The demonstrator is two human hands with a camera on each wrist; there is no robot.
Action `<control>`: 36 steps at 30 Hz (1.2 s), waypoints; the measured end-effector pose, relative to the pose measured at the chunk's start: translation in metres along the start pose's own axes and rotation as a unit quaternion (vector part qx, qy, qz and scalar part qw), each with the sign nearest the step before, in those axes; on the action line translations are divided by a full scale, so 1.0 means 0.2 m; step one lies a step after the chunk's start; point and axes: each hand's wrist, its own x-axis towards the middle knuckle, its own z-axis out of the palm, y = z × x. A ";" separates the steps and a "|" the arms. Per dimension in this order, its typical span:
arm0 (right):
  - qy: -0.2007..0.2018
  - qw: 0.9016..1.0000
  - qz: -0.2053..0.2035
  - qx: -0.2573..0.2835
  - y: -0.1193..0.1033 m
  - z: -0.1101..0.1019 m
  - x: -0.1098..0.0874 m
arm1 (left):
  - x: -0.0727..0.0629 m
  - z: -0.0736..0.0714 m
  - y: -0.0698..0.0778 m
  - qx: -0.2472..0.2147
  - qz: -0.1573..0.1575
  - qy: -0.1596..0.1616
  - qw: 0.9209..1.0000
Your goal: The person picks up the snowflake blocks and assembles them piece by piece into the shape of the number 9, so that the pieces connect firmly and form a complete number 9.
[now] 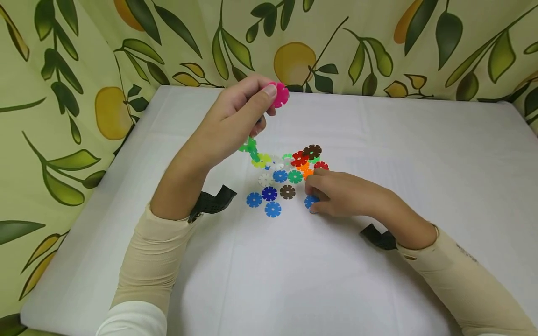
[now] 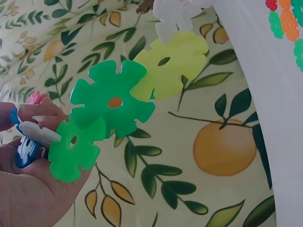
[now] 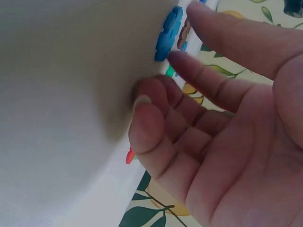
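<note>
Raised over the back of the table, my left hand (image 1: 235, 112) grips one end of a chain of slotted plastic discs. A pink disc (image 1: 280, 95) shows at its thumb and fingertip. In the left wrist view, blue and white discs lie among the fingers, and a light green disc (image 2: 75, 149), a darker green disc (image 2: 105, 90), a yellow disc (image 2: 175, 61) and a white disc (image 2: 173, 19) hang on from them. My right hand (image 1: 342, 192) is low at the table, its thumb and index fingertip spread beside a flat blue disc (image 3: 169, 35).
Several loose discs lie on the white tabletop (image 1: 294, 280), among them a brown disc (image 1: 287, 192) and a dark blue disc (image 1: 269, 193). Behind them, red, orange and dark brown discs (image 1: 312, 151) cluster together. A leaf-patterned curtain (image 1: 357, 46) stands behind the table. Black straps (image 1: 216, 200) stick out at the wrists.
</note>
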 end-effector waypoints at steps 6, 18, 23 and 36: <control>-0.031 0.999 -0.002 0.018 0.00 -0.01 -0.01 | 0.00 0.01 0.00 -0.003 0.001 -0.011 1.000; 0.268 0.959 -0.092 -0.013 0.02 -0.21 -0.16 | 0.00 0.06 -0.01 -0.034 -0.010 -0.048 0.998; 0.422 0.892 -0.160 0.000 -0.06 -0.26 -0.22 | 0.00 0.11 -0.01 -0.034 -0.024 -0.063 0.997; 0.526 0.815 -0.236 -0.052 -0.14 -0.21 -0.24 | -0.03 0.22 -0.02 -0.076 -0.002 -0.094 0.993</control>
